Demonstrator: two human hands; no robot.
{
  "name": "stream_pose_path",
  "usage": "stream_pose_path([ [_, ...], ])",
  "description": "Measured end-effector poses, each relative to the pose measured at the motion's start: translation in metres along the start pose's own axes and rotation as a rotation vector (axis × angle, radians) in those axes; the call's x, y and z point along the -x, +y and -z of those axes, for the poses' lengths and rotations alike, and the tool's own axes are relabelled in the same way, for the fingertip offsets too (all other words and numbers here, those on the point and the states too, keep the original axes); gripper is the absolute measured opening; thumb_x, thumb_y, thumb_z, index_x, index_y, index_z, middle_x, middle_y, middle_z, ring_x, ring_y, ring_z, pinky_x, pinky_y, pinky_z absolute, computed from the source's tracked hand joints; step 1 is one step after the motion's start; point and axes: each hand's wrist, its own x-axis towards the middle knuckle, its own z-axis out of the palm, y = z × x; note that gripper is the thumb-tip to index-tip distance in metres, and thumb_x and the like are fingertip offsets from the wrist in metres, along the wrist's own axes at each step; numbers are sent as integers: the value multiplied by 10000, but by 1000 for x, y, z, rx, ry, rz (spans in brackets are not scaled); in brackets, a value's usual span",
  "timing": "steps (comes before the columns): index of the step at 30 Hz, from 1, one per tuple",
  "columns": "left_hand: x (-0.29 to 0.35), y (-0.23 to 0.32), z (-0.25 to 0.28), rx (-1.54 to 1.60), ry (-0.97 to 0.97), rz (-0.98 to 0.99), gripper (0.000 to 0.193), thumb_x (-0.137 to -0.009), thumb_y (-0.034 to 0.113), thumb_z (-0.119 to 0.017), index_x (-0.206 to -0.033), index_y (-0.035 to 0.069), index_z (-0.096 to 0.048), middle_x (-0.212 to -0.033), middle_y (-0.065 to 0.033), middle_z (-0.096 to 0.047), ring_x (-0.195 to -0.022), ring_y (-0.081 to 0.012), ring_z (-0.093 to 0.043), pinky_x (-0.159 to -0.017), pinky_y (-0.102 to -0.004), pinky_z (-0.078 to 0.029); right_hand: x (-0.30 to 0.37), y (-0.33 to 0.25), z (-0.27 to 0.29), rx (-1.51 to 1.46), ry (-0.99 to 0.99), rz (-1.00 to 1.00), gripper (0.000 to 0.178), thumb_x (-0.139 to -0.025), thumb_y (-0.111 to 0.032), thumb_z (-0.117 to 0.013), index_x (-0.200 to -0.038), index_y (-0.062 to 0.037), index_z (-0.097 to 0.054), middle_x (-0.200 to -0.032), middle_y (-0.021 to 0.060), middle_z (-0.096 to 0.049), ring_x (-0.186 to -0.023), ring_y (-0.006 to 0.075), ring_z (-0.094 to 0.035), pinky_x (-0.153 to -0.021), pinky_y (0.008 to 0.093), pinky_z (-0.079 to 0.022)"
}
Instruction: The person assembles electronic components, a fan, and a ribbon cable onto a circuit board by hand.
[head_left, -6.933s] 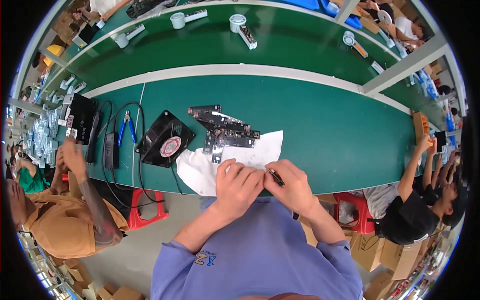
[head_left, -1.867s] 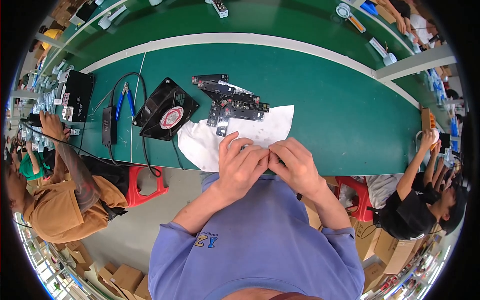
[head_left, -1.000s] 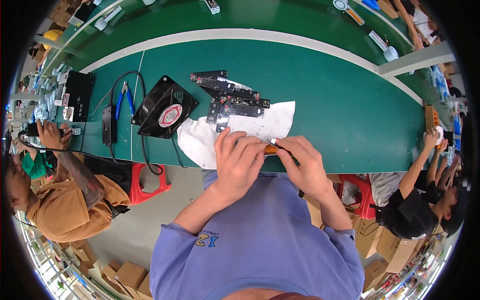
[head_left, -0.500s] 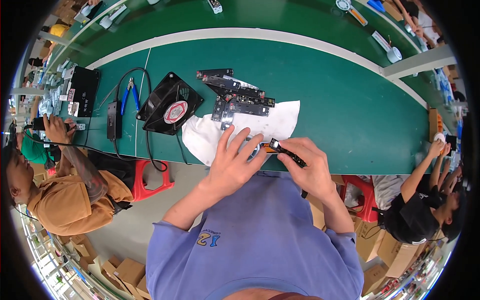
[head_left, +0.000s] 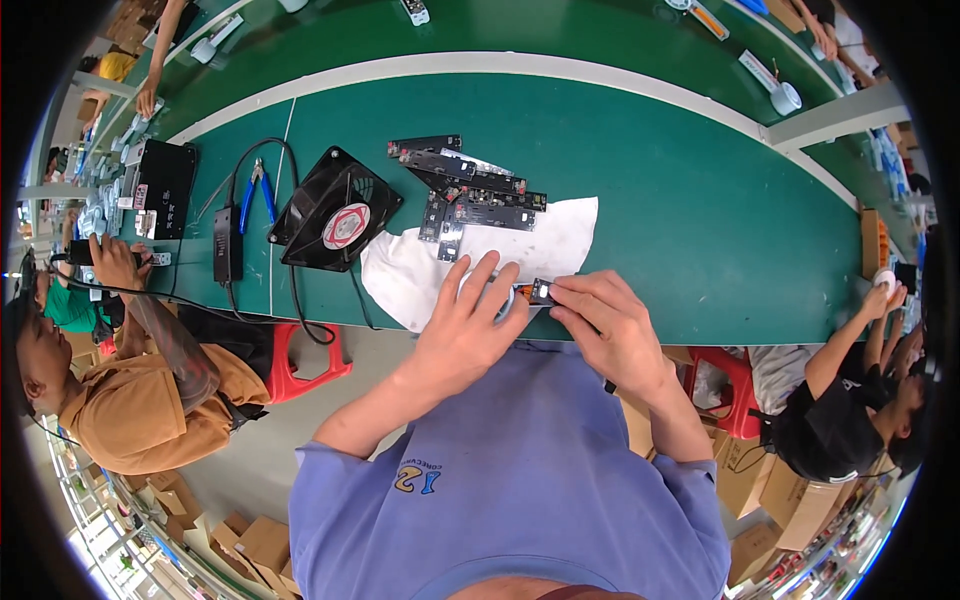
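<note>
My right hand (head_left: 612, 322) pinches a narrow black circuit board (head_left: 541, 291) by its side, most of it hidden under the fingers. The board's left end meets a pale round-ended housing (head_left: 506, 293) with an orange piece inside. My left hand (head_left: 468, 318) curls over that housing and holds it down at the table's front edge; much of it is covered. Beneath lies a white cloth (head_left: 570, 228). Several black circuit boards (head_left: 485, 183) are piled loosely across the cloth's far edge.
Left of the cloth stands a black square fan (head_left: 338, 210), beside blue-handled pliers (head_left: 260, 193) and a black power adapter (head_left: 229, 240) with cable. A black box (head_left: 165, 185) sits farther left. A raised shelf (head_left: 520, 62) runs behind. People work at both sides.
My right hand has turned the circuit board from slanting to nearly level and brought its end against the housing. The left hand stays almost in place. Another person's arm now reaches in at upper left.
</note>
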Motion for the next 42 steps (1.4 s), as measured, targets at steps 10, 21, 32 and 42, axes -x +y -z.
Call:
stream_pose_path([
  [10,-6,-8,1,77,-93,11,279,-855,48,-760,-1107,24,-643,-1377,-183,-600,-1337,-412,-540,-1090,-546,-460,-1,1,-1,5,-6,19,262,-849,28,-813,-1109,26,-782,-1137,118,-765,-987,296,-699,-852,393,-582],
  [21,-6,-6,3,447,31,206,535,-851,-2,-824,-1315,-7,-558,-1383,-190,-606,-1337,-416,-554,-1100,-486,-474,-7,1,-3,113,-71,191,306,-809,-3,-791,-1113,25,-762,-1154,111,-736,-1026,294,-668,-854,415,-558],
  [32,-8,-6,2,416,54,184,487,-862,31,-812,-1299,-10,-601,-1313,-181,-609,-1261,-402,-565,-1061,-485,-486,-14,5,-7,61,-127,196,317,-813,13,-743,-1128,34,-757,-1201,142,-725,-1096,314,-678,-927,429,-555],
  [42,-10,-1,4,318,28,161,365,-870,21,-799,-1210,4,-667,-1262,-191,-592,-1201,-413,-570,-1008,-491,-495,-6,17,2,15,-104,108,320,-903,-47,-773,-1214,-2,-711,-1253,165,-717,-1121,336,-707,-951,430,-568],
])
